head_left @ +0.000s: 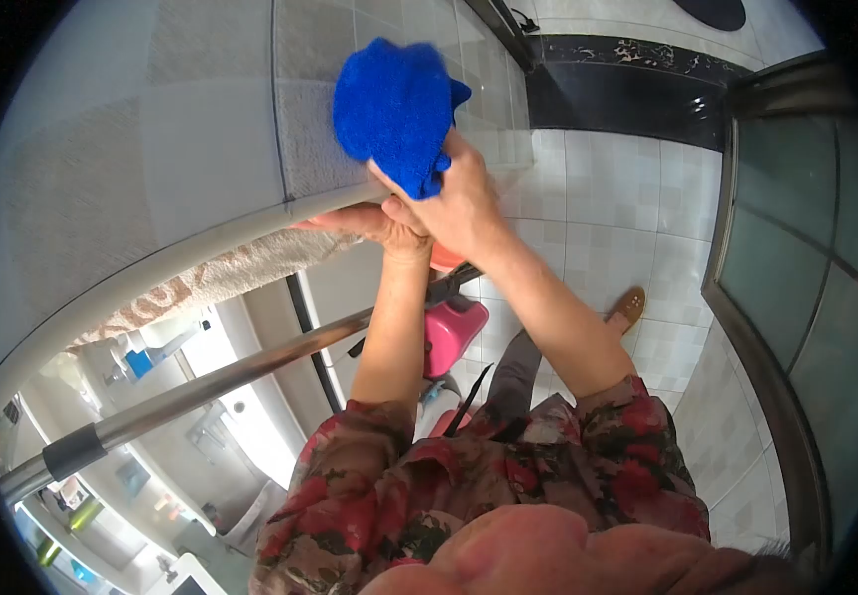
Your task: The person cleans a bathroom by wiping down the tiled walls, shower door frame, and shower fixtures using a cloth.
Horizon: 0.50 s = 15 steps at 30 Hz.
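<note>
My right hand [461, 198] is closed on a bright blue cloth [391, 104], which bunches up against the pale tiled wall [211, 119]. Part of the cloth hangs down over the back of that hand, and some of its fingers are hidden beneath it. Just to the left and lower, my left hand [374, 222] has its fingers stretched out along the wall's pale edge [181, 250], with no object in it. Both wrists come close together, the left one slightly behind the right. Close under the left hand is a beige patterned towel [221, 276].
A metal pole [236, 382] runs diagonally below my left forearm. A pink plastic stool or basin [454, 335] stands on the tiled floor [612, 183]. Shelves with bottles [82, 511] are at lower left. A framed glass door [786, 248] stands at right, a black sill [627, 99] beyond.
</note>
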### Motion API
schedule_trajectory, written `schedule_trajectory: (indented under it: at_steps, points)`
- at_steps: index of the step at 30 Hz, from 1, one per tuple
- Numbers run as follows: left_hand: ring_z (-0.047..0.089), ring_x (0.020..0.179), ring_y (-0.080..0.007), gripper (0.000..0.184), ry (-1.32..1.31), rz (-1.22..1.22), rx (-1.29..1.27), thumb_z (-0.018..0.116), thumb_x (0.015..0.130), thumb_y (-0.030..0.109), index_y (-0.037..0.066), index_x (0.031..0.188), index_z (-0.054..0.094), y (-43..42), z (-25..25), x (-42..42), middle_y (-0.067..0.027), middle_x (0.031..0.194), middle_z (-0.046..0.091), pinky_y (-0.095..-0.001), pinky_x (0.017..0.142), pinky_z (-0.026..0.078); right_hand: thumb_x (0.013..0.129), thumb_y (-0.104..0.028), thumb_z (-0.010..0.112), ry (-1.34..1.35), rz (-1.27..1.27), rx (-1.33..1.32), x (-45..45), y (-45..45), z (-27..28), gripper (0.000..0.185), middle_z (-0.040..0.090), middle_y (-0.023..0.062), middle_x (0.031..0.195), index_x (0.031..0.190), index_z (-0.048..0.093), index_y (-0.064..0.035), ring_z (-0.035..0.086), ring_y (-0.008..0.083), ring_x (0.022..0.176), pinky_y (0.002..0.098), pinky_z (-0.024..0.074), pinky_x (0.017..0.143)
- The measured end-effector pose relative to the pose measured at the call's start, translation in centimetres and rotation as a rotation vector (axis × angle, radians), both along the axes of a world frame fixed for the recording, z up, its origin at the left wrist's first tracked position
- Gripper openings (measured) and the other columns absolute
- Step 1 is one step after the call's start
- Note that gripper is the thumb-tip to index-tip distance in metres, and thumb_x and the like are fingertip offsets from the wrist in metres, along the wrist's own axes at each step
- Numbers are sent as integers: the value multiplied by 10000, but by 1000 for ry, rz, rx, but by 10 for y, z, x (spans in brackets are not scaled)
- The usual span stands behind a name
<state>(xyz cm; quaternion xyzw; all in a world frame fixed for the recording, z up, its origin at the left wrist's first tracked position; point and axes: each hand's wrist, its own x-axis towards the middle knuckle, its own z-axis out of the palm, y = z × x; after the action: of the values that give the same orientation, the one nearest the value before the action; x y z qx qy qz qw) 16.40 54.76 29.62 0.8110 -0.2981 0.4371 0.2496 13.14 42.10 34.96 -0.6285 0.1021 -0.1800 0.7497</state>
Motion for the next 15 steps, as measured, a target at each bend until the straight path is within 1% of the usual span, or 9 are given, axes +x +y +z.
schedule_trajectory:
  at_steps: [1,3,4,7,8,9,11,14,15]
  points:
    - [-201,1408,-383,743,8,6,4,301,970,414,103,1493,-127,-7,9,-4,-200,1528,-219,-584,1096,-121,792,-342,749,-36,12,-14,10,-3,-5,503,667,156,1038,1113,595,13,642,229,974,346,496,856]
    - [-203,1408,-381,748,21,79,20,305,970,420,114,1493,-133,-24,26,-7,-197,1530,-215,-579,1098,-121,780,-392,748,22,14,43,39,-21,-6,534,685,147,964,1093,598,13,662,229,900,349,516,797]
    - [-207,1408,-377,752,15,61,42,309,969,418,108,1492,-134,-22,28,-6,-199,1531,-210,-575,1103,-113,771,-434,736,60,27,-18,53,-28,-14,553,689,164,877,1067,601,12,672,266,801,361,526,732]
    - [-200,1407,-388,753,1,43,70,304,970,421,92,1490,-130,-22,31,-7,-201,1531,-207,-580,1101,-112,761,-461,727,65,-120,-98,46,-30,-5,561,677,172,786,1046,607,7,668,323,734,381,527,687]
    - [-200,1407,-388,753,2,40,64,304,970,421,92,1490,-130,-20,30,-10,-201,1531,-207,-580,1101,-112,796,-396,698,305,48,-178,31,-33,9,524,646,232,941,1106,576,8,648,370,881,415,511,773]
    - [-193,1405,-401,752,38,92,68,299,970,425,90,1490,-128,-17,26,-13,-202,1533,-199,-588,1097,-113,796,-396,698,302,45,-187,16,-28,15,524,646,232,941,1106,576,8,648,370,881,415,511,773]
    - [-186,1403,-414,750,80,146,64,295,971,428,87,1490,-126,-13,27,-16,-203,1535,-191,-595,1094,-114,837,-331,649,-91,51,-224,-11,-13,16,506,546,278,1158,1181,525,19,571,393,1071,450,462,887]
    - [-176,1402,-426,751,55,197,75,295,971,429,81,1491,-120,-3,32,-12,-212,1537,-175,-603,1089,-114,867,-282,599,-106,271,-194,-32,-17,35,508,433,288,1288,1248,459,23,477,428,1165,468,406,967]
    - [-172,1402,-430,751,63,200,73,295,971,429,78,1491,-118,-2,31,-12,-215,1537,-170,-605,1088,-114,867,-282,599,-73,258,-212,-29,-13,30,508,433,288,1288,1248,459,23,477,428,1165,468,406,967]
